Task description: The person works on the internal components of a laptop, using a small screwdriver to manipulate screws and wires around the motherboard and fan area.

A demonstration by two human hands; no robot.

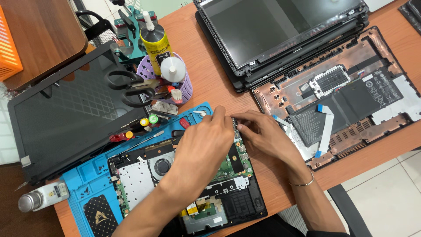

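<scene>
Nearest to us, our two forearms rise from the bottom edge and meet over the opened laptop base (228, 197), which lies partly on a blue repair mat (87, 184) and partly on the wooden table (210, 83).

Our left hand (206, 145) lies palm down across the exposed green circuit board (230, 169), wrist bent slightly, its fingers curled together and pressing at the upper edge of the base. Whether they pinch anything we cannot tell, since the tips are hidden under the knuckles.

Our right hand (258, 131) comes in from the right, a thin bracelet (302, 182) at the wrist. Its fingers are bent in and close together, with thumb and forefinger tips touching the same upper right edge of the base, just beside the left fingertips. Any small part between them is too small to make out.

A cooling fan (161, 166) sits in the base just left of our left wrist. Beyond the hands, a second laptop shell (351, 101) with its battery lies to the right, and scissors (129, 85) rest by a lilac basket (186, 85).
</scene>
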